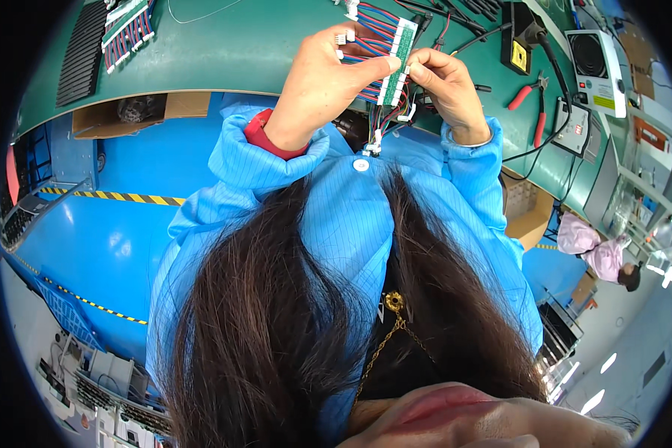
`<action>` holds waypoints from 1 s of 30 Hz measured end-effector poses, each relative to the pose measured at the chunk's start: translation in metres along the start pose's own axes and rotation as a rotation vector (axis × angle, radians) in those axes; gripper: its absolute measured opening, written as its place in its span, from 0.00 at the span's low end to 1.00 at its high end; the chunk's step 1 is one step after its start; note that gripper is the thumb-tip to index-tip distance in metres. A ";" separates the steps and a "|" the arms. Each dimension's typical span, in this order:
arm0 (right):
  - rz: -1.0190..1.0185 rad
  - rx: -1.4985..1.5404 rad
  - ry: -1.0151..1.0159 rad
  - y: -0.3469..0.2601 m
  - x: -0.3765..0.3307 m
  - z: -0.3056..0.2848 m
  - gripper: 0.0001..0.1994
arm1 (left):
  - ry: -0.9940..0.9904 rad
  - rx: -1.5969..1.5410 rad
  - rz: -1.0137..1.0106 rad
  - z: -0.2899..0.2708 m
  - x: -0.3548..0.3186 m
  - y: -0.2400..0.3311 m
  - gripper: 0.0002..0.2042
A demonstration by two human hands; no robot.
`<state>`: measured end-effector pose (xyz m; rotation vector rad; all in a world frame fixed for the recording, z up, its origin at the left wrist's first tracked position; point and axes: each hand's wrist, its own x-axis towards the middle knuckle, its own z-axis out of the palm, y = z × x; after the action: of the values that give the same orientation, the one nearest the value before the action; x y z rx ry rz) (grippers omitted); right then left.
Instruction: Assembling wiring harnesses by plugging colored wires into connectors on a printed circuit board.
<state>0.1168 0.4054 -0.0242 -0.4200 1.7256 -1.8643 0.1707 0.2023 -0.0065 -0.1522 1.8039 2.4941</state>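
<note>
My left hand [317, 78] and my right hand [448, 89] both grip a narrow green circuit board [400, 46] held upright above the edge of the green work table [239, 52]. White connectors line the board, and red and blue wires [373, 22] run from it between my hands. A bundle of wires with small white plugs [377, 131] hangs below the board. My left thumb and fingers pinch the board's left edge. On the right edge, my right fingertips press the connectors. Blue coat sleeves cover both wrists.
Another wired board [127, 26] and a black ribbed tray [82, 52] lie at the table's far left. Red-handled pliers [530, 97], a black tool stand [519, 45] and a white device [593, 67] sit on the right. A cardboard box [127, 112] is under the table. A person in pink [605, 257] works further right.
</note>
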 end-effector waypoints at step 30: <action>0.035 -0.160 0.112 -0.022 -0.004 0.016 0.03 | 0.036 0.250 0.158 0.004 -0.010 0.016 0.13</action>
<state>0.1250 0.3955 -0.0004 -0.3507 1.9521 -1.7617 0.1785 0.2011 0.0113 -0.0437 2.2020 2.3474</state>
